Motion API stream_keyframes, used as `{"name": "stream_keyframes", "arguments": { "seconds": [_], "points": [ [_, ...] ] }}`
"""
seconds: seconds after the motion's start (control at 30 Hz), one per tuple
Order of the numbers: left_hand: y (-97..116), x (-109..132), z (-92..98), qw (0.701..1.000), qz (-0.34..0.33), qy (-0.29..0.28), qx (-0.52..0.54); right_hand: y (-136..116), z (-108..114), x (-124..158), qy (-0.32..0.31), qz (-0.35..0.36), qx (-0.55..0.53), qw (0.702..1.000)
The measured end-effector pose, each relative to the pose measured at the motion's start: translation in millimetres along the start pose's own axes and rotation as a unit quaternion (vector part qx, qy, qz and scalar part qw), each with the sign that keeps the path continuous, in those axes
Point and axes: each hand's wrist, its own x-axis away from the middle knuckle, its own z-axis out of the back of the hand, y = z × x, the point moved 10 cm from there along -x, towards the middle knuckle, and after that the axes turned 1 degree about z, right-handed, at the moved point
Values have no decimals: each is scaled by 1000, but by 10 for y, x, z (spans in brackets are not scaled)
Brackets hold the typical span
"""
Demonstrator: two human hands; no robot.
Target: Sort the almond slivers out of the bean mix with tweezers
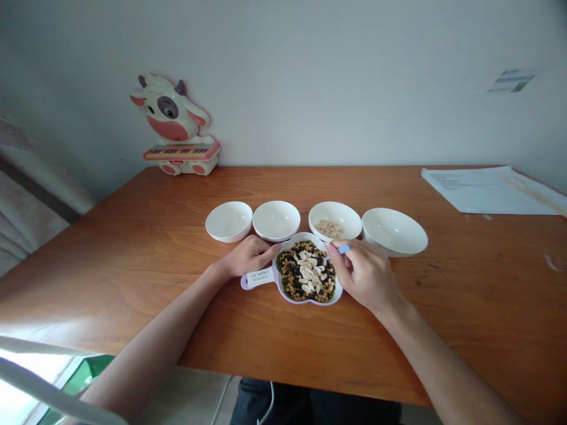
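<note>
A lilac-rimmed, handled dish (pixel 309 302) with a scalloped outline sits at the front middle of the table. It holds small yellow and black grains or beans, with pale flat seeds (pixel 312 273) heaped over their middle. My left hand (pixel 250 257) is closed at the dish's upper left rim, thumb against the edge, above the labelled handle (pixel 259 277). Over the right rim, my right hand (pixel 365 274) pinches a slim blue tool (pixel 341 250); its tip points down at the seeds, and its exact kind is hidden by my fingers.
Behind the dish stand several white bowls in a row: the far left bowl (pixel 229 221), its neighbour (pixel 276 221), one bowl (pixel 335 212) with a few pale seeds, and the far right bowl (pixel 394 230). A cow toy keyboard (pixel 181 150) and paper sheets (pixel 482 189) lie farther back.
</note>
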Motion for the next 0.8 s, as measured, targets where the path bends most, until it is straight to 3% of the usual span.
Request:
{"name": "stream_keyframes", "arguments": {
  "seconds": [0.37,0.63,0.8],
  "points": [
    [-12,-6,-11,1000,8,-9,-4,72,-39,-6,-6,-24,0,1000],
    [-54,-13,-34,1000,16,-16,-14,187,131,25,56,-69,-25,996],
    [-41,-6,-12,1000,13,-4,-14,311,149,48,61,-111,-37,991]
  ]
}}
